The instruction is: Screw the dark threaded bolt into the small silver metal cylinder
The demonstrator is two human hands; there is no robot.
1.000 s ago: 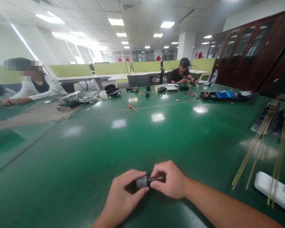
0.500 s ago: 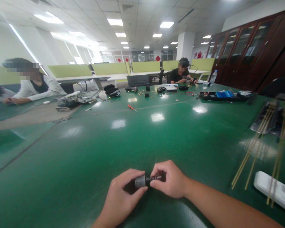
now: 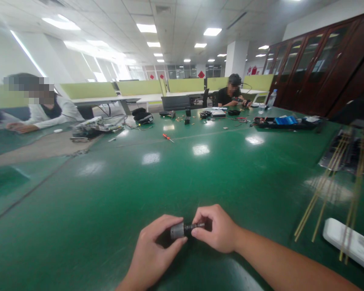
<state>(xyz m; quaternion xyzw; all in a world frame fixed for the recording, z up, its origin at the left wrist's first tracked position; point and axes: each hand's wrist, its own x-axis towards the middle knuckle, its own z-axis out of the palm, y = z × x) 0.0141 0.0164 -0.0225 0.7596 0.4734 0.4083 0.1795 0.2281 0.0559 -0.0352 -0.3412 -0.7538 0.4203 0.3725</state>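
Grey cylindrical part (image 3: 177,230) with a dark threaded shaft (image 3: 196,226) sticking out toward 3 o'clock sits low in the view at 6 o'clock, held just above the green table (image 3: 176,178). Left hand (image 3: 153,252) pinches the grey body between thumb and fingertips; right hand (image 3: 216,228) has its fingers curled and pressed onto the shaft end. Compared with a second ago, the part has slid slightly toward 9 o'clock and a little higher, and both hands have shifted with it; the grip looks unchanged. At 3 o'clock lie thin yellow rods (image 3: 321,190) and, toward 4 o'clock, a white flat bar (image 3: 348,242). A red screwdriver (image 3: 168,138) lies at 12 o'clock, well apart. Beyond it a seated person in black (image 3: 229,95) works; at 10 o'clock a person in a white sleeve (image 3: 48,115) leans on the table.
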